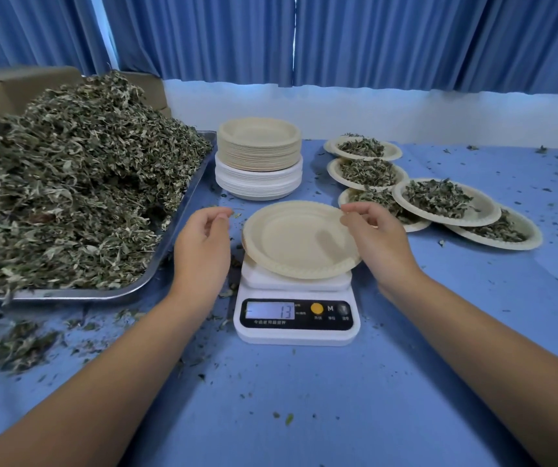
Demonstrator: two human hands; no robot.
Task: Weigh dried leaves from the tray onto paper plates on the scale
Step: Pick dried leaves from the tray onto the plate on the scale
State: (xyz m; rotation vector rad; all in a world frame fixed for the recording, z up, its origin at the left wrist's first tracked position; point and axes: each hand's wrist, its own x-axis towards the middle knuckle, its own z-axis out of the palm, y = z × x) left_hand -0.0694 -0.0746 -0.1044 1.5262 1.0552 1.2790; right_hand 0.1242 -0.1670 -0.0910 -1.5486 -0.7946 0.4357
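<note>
Nearest me, two bare forearms are reaching forward over the blue cloth [304,416], which is carrying scattered leaf crumbs. Between them the white scale [296,320] is sitting on the cloth, its display showing 13. A tan plate [294,241] is resting on the scale's platform, overhanging it to left and right. The left hand [203,241] is hovering just beside the plate's left rim, apart from it, fingers loosely curled and holding nothing. The right hand [377,234] is lying at the plate's right rim, fingertips bunched toward the thumb at the edge; whether they are pinching the rim or merely touching it I am unable to tell. To the left, the metal tray [78,293] is holding a high heap of dried leaves [68,170], with some lying loose on the cloth in front of it. Behind the scale a stack [259,163] of plates is standing, tan ones on white ones. To the right, several filled plates [446,202] are lying overlapped, each carrying a small mound of leaves. Farthest back, a cardboard box [8,89] is showing behind the heap, and a blue curtain [371,38] is hanging across the wall.
</note>
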